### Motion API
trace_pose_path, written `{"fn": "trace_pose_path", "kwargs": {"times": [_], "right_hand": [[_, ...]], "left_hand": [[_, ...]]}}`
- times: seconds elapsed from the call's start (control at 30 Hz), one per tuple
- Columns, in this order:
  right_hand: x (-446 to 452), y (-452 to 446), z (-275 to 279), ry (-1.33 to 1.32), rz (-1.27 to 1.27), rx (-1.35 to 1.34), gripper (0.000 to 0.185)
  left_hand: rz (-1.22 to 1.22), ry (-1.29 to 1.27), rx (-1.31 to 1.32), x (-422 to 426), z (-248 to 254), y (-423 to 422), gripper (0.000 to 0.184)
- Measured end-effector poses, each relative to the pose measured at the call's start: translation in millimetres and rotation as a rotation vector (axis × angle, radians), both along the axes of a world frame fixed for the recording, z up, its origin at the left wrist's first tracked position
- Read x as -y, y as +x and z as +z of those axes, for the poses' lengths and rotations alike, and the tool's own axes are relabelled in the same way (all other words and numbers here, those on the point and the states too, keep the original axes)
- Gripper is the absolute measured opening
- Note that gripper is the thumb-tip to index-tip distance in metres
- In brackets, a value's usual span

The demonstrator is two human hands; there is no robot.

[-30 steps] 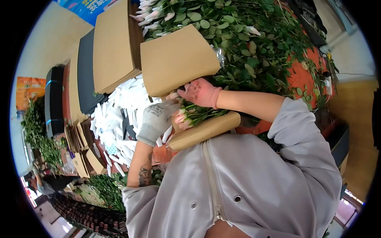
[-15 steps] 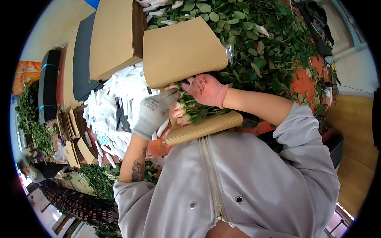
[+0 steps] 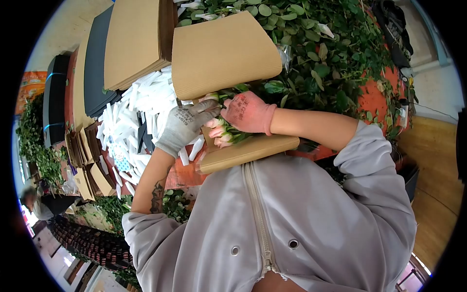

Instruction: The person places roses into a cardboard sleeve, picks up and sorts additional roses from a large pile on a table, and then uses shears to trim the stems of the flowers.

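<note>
Pale pink roses in a tight cluster at the centre, between the 2 hands; petals smooth and layered, heads cupped, green leaves close behind. Above, a broad panel of tan corrugated paper, finely ribbed, near edge curved. Below the blooms, a thick folded roll of tan paper, long and rounded, against the grey jacket with metal zip and 2 eyelets. Whether 1 sheet or 2, cannot tell.

Left hand in off-white knit glove, dark print on the back; fingers extended over the upper blooms, touching. Firm grip or light touch: cannot tell. Right hand in pink-red glove, fingers curled in beside the flowers; contents of the curl hidden.

To the left, slim white tapered sleeves in a loose heap; beyond, flat stacked tan cardboard. To the right, matted leafy stems.
</note>
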State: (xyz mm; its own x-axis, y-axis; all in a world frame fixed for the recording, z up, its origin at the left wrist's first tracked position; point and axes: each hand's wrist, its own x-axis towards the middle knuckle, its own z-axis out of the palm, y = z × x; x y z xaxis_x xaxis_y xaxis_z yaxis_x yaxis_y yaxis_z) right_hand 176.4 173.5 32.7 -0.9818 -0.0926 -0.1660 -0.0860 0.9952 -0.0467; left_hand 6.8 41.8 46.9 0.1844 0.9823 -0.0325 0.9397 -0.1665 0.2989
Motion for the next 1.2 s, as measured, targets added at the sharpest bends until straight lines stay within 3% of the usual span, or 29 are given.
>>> {"fn": "trace_pose_path", "kwargs": {"times": [0.07,0.13,0.23,0.37,0.43,0.6,0.7,0.83,0.9,1.1,1.2], "right_hand": [[-0.9,2.2,-8.2,0.119,0.066,-0.058,0.013],[-1.9,2.8,14.4,-0.078,0.044,-0.056,0.012],[-2.2,7.2,2.9,-0.013,0.076,-0.166,0.011],[-6.2,4.7,-4.4,-0.016,0.067,-0.029,0.01],[-6.6,10.2,-7.4,-0.054,0.059,-0.264,0.008],[3.3,20.5,15.5,-0.058,0.036,-0.244,0.011],[9.0,20.2,8.2,-0.064,-0.009,-0.02,0.017],[6.5,16.9,7.7,-0.033,0.079,-0.185,0.017],[4.3,11.7,17.2,-0.135,-0.033,0.075,0.016],[-1.0,20.3,5.8,-0.098,0.023,-0.075,0.015],[4.4,20.1,8.0,-0.113,0.022,0.014,0.015]], "left_hand": [[-0.005,0.01,0.002,-1.7,-4.1,-1.3,0.041],[-0.011,0.022,0.005,-3.4,-8.2,-1.7,0.04],[-0.02,0.097,0.01,-2.8,-9.5,-1.7,0.037],[0.038,0.053,0.117,-4.4,1.2,5.8,0.031],[0.066,0.05,0.166,-6.2,5.3,12.3,0.03],[0.151,-0.003,0.137,-10.7,1.6,19.1,0.026],[0.164,-0.036,0.12,-9.9,6.3,20.7,0.027],[0.171,-0.063,0.108,-9.6,4.8,18.7,0.029],[0.149,-0.012,0.125,-8.2,-0.5,17.3,0.025],[0.192,-0.109,0.11,-9.9,10.3,24.2,0.029],[0.136,-0.049,0.154,-6.1,3.2,19.8,0.032]]}}
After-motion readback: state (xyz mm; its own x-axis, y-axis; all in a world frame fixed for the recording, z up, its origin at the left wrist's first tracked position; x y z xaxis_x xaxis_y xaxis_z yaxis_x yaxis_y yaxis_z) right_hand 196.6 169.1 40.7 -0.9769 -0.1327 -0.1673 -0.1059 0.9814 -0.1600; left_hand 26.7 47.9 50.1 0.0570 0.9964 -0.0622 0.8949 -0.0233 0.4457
